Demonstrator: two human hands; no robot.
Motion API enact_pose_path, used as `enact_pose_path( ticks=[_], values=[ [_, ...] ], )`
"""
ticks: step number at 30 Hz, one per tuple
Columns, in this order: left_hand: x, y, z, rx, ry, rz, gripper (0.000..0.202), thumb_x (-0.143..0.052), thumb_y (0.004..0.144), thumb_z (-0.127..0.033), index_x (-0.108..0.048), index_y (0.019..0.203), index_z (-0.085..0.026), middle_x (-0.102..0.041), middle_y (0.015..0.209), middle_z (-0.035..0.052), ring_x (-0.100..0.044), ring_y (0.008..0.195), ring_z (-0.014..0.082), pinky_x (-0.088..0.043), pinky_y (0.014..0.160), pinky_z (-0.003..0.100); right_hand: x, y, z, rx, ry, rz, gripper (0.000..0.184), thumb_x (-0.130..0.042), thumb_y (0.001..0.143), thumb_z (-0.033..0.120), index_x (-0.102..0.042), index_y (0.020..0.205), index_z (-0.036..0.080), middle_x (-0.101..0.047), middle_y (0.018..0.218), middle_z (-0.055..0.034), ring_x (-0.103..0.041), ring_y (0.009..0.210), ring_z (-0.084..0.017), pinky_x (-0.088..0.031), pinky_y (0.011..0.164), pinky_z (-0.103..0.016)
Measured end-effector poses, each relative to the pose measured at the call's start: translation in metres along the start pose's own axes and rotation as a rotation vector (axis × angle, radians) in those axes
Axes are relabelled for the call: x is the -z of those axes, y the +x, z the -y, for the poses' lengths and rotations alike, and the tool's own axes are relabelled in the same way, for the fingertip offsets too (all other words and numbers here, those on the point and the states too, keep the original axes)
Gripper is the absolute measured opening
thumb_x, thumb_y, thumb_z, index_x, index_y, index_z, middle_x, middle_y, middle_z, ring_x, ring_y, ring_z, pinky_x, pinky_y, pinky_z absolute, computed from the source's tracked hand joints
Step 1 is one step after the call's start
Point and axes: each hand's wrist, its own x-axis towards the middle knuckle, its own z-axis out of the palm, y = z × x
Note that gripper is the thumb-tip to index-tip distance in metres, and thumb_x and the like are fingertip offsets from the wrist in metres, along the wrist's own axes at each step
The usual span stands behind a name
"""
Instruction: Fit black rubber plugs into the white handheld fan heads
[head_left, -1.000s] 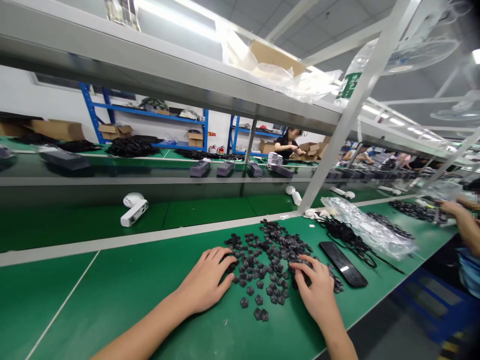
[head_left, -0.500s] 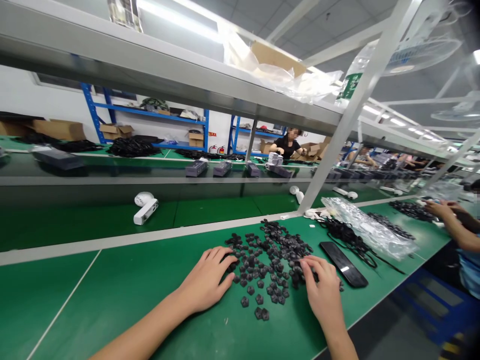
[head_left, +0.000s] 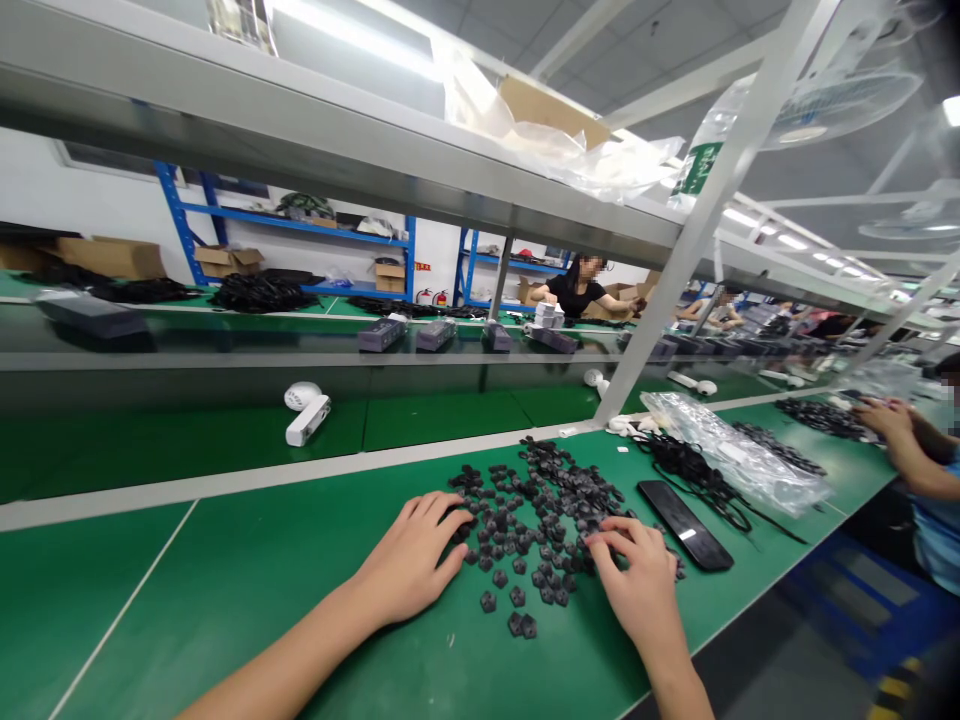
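A scatter of several small black plastic parts (head_left: 540, 500) lies on the green bench (head_left: 225, 590) in front of me. My left hand (head_left: 412, 560) rests palm down at the pile's left edge, fingers stretched flat, fingertips touching the nearest parts. My right hand (head_left: 637, 580) lies over the pile's right side with fingers curled down onto the parts; whether it grips one is hidden. A black phone (head_left: 684, 525) lies flat just right of my right hand.
A conveyor belt (head_left: 420, 415) behind the bench carries a white handheld fan (head_left: 306, 412). Black cables (head_left: 686, 465) and a clear plastic bag (head_left: 739, 455) lie to the right. A slanted frame post (head_left: 675, 270) stands behind the pile. A co-worker's hands (head_left: 885, 420) work at far right.
The white fan has ridden rightward on the belt. My right hand has shifted slightly over the pile's right side. My left hand has stayed put.
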Motion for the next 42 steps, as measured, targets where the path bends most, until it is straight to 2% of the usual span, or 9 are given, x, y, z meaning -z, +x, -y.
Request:
enact_pose_path(
  ticks=[5,10,12,15,19,24,31,37,42],
  values=[
    [0.0,0.0,0.0,0.007,-0.001,0.011,0.031,-0.045,0.105,-0.039,-0.056,0.133,-0.031,-0.053,0.145,0.007,-0.045,0.137,0.0322,-0.04,0.113,0.056,0.005,0.0,0.006,0.029,0.08,0.121,0.033,-0.055,0.094,0.042,-0.082,0.077,0.034,-0.071,0.114,-0.0046,-0.057,0.11,-0.034,-0.041,0.094,-0.053],
    [0.0,0.0,-0.001,0.009,-0.001,0.011,0.032,-0.045,0.105,-0.039,-0.056,0.134,-0.031,-0.053,0.146,0.0067,-0.046,0.137,0.0322,-0.041,0.113,0.056,0.007,0.001,0.004,-0.072,0.149,-0.027,0.036,-0.053,0.091,0.036,-0.08,0.068,0.031,-0.071,0.104,-0.0054,-0.058,0.103,-0.031,-0.045,0.092,-0.047],
    [0.0,0.0,-0.001,0.007,0.001,0.009,0.032,-0.045,0.105,-0.039,-0.056,0.134,-0.031,-0.053,0.146,0.0066,-0.046,0.137,0.032,-0.04,0.113,0.056,0.006,0.001,0.005,-0.079,0.091,0.013,0.034,-0.056,0.088,0.037,-0.079,0.064,0.031,-0.072,0.106,-0.0049,-0.058,0.104,-0.033,-0.042,0.094,-0.05],
    [0.001,0.0,-0.001,0.01,0.005,0.009,0.031,-0.045,0.105,-0.039,-0.056,0.133,-0.031,-0.054,0.145,0.0067,-0.046,0.137,0.0322,-0.041,0.113,0.056,0.006,0.001,0.005,-0.01,0.131,0.117,0.034,-0.055,0.09,0.038,-0.08,0.068,0.032,-0.071,0.109,-0.0039,-0.059,0.105,-0.031,-0.043,0.095,-0.048],
    [0.0,0.0,0.0,0.009,0.002,0.013,0.031,-0.045,0.105,-0.039,-0.056,0.133,-0.031,-0.053,0.145,0.0064,-0.046,0.137,0.032,-0.04,0.113,0.056,0.007,0.002,-0.001,-0.061,0.213,-0.001,0.038,-0.049,0.098,0.042,-0.083,0.083,0.031,-0.07,0.106,-0.0058,-0.059,0.104,-0.029,-0.046,0.093,-0.043],
    [-0.001,0.001,0.0,0.01,0.003,0.005,0.031,-0.045,0.104,-0.039,-0.056,0.133,-0.032,-0.054,0.145,0.0063,-0.046,0.137,0.0319,-0.04,0.113,0.056,0.0,0.002,-0.001,-0.038,0.084,-0.002,0.034,-0.053,0.097,0.052,-0.082,0.096,0.034,-0.068,0.111,-0.0068,-0.058,0.105,-0.032,-0.044,0.091,-0.049],
    [0.0,0.0,-0.001,0.016,0.004,0.005,0.031,-0.046,0.104,-0.039,-0.056,0.133,-0.032,-0.054,0.145,0.0052,-0.046,0.137,0.032,-0.041,0.112,0.056,-0.006,-0.001,0.002,-0.029,-0.112,0.027,0.032,-0.057,0.091,0.057,-0.079,0.09,0.033,-0.066,0.118,-0.008,-0.057,0.112,-0.036,-0.044,0.086,-0.053],
    [0.0,0.0,-0.001,0.013,0.0,0.001,0.031,-0.046,0.104,-0.039,-0.056,0.133,-0.032,-0.053,0.145,0.0053,-0.045,0.137,0.0319,-0.041,0.112,0.055,-0.009,0.0,-0.001,-0.034,-0.105,0.072,0.03,-0.059,0.09,0.058,-0.079,0.091,0.035,-0.066,0.118,-0.0074,-0.056,0.113,-0.037,-0.042,0.089,-0.057],
    [-0.001,-0.001,0.0,0.01,0.0,-0.003,0.031,-0.046,0.104,-0.038,-0.056,0.133,-0.032,-0.053,0.145,0.006,-0.046,0.136,0.0323,-0.042,0.112,0.055,-0.008,0.001,-0.006,-0.043,-0.038,0.022,0.038,-0.051,0.095,0.058,-0.078,0.09,0.031,-0.068,0.115,-0.0084,-0.057,0.109,-0.036,-0.041,0.088,-0.054]
  ],
)
